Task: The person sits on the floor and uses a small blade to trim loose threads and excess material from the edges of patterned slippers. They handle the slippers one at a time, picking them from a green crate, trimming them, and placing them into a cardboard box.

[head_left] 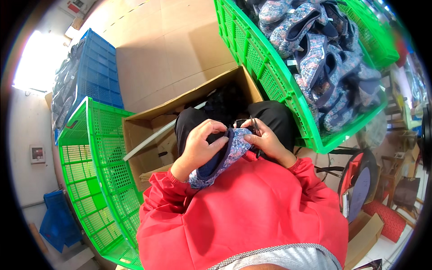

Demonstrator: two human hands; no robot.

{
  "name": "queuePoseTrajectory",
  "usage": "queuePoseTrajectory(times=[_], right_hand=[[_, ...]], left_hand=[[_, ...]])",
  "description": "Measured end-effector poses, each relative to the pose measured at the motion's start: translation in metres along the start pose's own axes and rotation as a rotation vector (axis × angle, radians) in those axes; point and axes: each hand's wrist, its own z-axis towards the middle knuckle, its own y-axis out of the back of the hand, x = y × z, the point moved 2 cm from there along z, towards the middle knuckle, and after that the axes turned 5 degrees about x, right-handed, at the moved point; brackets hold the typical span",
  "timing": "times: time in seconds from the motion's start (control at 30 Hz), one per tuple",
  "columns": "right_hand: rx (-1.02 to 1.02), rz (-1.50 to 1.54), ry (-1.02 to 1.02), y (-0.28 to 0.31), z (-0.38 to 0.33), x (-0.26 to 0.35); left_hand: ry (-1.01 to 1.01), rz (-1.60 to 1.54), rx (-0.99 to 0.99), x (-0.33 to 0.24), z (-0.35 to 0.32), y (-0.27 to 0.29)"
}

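Head view | both hands grip floral shoe (225, 157) | left hand (200, 146) hides upper | right hand (265, 141) also pinches scissors, blades unclear

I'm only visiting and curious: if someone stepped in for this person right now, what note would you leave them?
Left hand: grips the floral shoe upper over the lap.
Right hand: pinches the upper's top edge and holds small scissors.
Green crate, right: heaped with matching uppers.
Cardboard box, ahead: open, dark items inside.
Empty green crate, left.
Done or left: cannot tell; one piece in hand.
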Motion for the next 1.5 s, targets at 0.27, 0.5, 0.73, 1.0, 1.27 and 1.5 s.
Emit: queuePoseTrajectory(times=[0.27, 0.5, 0.73, 1.0, 1.27, 1.5], right_hand=[[0.018, -0.039, 0.007, 0.001, 0.01, -0.013], [-0.119, -0.515, 0.105, 0.012, 0.009, 0.019], [-0.023, -0.433, -0.003, 0.001, -0.003, 0.047], [0.074, -0.738, -0.043, -0.01, -0.004, 0.049], [0.024, -0.805, -0.058, -0.013, -0.002, 0.043], [-0.017, -0.863, -0.04, -0.015, -0.002, 0.042]], left_hand=[[-0.336, 0.307, -0.281, 0.002, -0.003, -0.024], [-0.468, 0.439, -0.342, 0.005, -0.009, -0.032], [-0.546, 0.597, -0.322, -0.001, -0.007, -0.036], [-0.563, 0.611, -0.325, -0.003, -0.008, -0.037], [-0.567, 0.614, -0.336, -0.003, -0.007, -0.037], [-0.554, 0.617, -0.306, -0.005, -0.005, -0.037]])
